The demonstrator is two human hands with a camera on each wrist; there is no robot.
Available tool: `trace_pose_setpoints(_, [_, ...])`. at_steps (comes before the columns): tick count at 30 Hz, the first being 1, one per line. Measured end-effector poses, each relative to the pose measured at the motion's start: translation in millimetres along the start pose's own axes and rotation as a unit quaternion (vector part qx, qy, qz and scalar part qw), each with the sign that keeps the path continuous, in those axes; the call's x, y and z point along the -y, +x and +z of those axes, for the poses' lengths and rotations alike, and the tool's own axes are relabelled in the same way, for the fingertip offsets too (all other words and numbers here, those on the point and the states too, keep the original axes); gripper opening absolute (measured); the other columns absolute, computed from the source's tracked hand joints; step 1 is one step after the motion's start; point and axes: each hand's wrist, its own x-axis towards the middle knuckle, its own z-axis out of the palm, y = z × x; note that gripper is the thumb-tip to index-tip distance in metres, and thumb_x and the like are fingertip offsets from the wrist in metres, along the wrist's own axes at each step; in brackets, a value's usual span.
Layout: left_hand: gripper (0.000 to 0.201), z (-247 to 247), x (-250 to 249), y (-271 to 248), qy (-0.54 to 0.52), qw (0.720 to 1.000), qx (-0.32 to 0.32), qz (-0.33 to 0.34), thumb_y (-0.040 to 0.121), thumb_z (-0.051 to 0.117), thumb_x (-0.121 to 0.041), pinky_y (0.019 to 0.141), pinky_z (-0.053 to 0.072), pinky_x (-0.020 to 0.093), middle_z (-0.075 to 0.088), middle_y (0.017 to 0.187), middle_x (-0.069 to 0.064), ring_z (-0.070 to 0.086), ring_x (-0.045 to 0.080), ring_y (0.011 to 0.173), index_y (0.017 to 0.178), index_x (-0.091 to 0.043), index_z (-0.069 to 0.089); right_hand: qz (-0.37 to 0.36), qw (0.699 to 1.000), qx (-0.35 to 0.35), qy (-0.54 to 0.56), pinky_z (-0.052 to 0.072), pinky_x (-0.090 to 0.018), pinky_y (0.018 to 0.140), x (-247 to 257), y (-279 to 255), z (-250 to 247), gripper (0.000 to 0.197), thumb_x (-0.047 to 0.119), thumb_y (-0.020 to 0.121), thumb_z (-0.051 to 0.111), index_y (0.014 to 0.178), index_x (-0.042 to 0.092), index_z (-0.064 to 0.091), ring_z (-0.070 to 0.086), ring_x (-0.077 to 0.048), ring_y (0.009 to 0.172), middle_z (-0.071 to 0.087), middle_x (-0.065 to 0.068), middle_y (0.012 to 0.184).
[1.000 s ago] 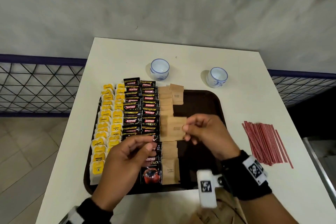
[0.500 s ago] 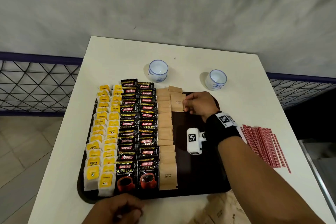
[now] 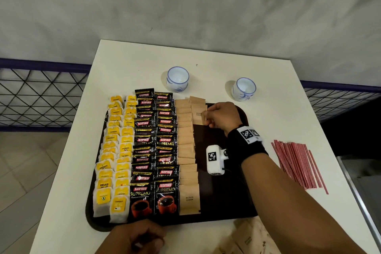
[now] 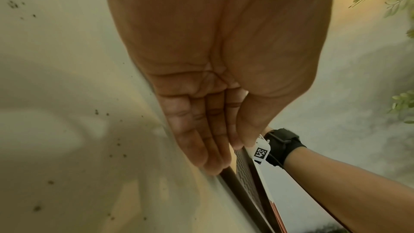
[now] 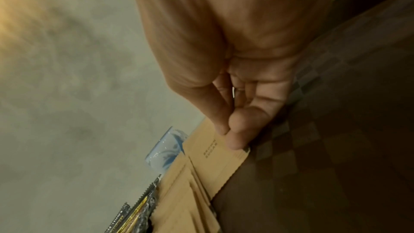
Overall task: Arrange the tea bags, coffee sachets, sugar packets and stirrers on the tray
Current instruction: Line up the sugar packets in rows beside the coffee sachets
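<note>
A dark brown tray (image 3: 226, 196) holds two columns of yellow tea bags (image 3: 115, 150), two of black coffee sachets (image 3: 154, 146) and one of brown sugar packets (image 3: 186, 150). At the tray's far end my right hand (image 3: 207, 118) pinches one sugar packet (image 3: 198, 114) at its right edge, beside the top of the sugar column. The right wrist view shows thumb and forefinger of that hand (image 5: 228, 135) on the packet (image 5: 208, 150), which lies flat on the tray (image 5: 325, 166). My left hand (image 3: 144, 241) rests on the table at the tray's near rim, holding nothing; its fingers (image 4: 201, 148) lie fairly straight. Red stirrers (image 3: 296, 165) lie on the table right of the tray.
Two white-and-blue cups (image 3: 177, 78) (image 3: 244, 88) stand behind the tray. Loose brown sugar packets (image 3: 251, 239) lie on the white table (image 3: 127, 64) at its near right. The tray's right half is bare. A wire railing (image 3: 41, 97) runs left of the table.
My right hand carried the sugar packet from mid-tray to the far end and set it down there. My left hand drew back to the tray's near rim.
</note>
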Motion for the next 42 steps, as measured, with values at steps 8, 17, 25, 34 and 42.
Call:
trace_pose_setpoints(8, [0.030,-10,-9,-7,0.084,0.995,0.040,0.041,0.064,0.086,-0.056,0.092,0.054,0.023,0.076,0.103,-0.014,0.071,0.011,0.102,0.090,-0.045,0.077,-0.010,1.000,-0.016,-0.002,0.052,-0.026,0.053,1,-4,-8,0.007,0.001,0.087,0.067,0.084,0.007,0.067,0.067,-0.019,0.058,0.071,-0.013,0.074])
trace_pose_setpoints(17, [0.044,13,-16,-31,0.238,0.949,-0.039,0.205,0.080,0.083,-0.014,0.074,0.057,0.018,0.074,0.091,-0.021,0.071,0.005,0.085,0.088,-0.055,0.069,-0.034,0.998,-0.058,0.006,0.047,-0.024,0.049,-72,-128,-91,0.006,0.006,0.089,0.070,0.091,0.011,0.073,0.070,-0.017,0.064,0.071,-0.006,0.075])
trace_pose_setpoints(25, [0.038,80,-6,-31,0.413,0.879,0.008,0.237,0.080,0.077,-0.039,0.075,0.050,0.013,0.055,0.108,-0.030,0.060,0.001,0.088,0.106,-0.055,0.055,0.043,0.984,-0.132,-0.110,0.052,-0.031,0.077,-173,-214,-144,0.028,0.027,0.078,0.083,0.102,0.023,0.070,0.067,-0.015,0.087,0.068,0.003,0.104])
trace_pose_setpoints(34, [0.064,148,-9,-26,0.502,0.835,-0.037,0.223,0.082,0.070,-0.034,0.086,0.049,0.016,0.031,0.131,-0.024,0.042,0.002,0.118,0.139,-0.045,0.042,0.017,0.969,-0.002,-0.245,0.038,-0.039,0.109,-174,-225,-130,0.099,0.058,0.067,0.083,0.148,0.023,0.039,0.032,-0.026,0.134,0.033,-0.003,0.139])
trace_pose_setpoints(42, [0.048,154,3,-29,0.522,0.822,-0.088,0.208,0.090,0.062,-0.035,0.085,0.052,0.019,0.034,0.136,-0.019,0.045,0.004,0.117,0.135,-0.046,0.051,-0.036,0.962,0.017,-0.268,0.043,-0.036,0.100,-183,-244,-99,0.069,0.041,0.073,0.081,0.132,0.027,0.048,0.036,-0.019,0.120,0.037,0.008,0.120])
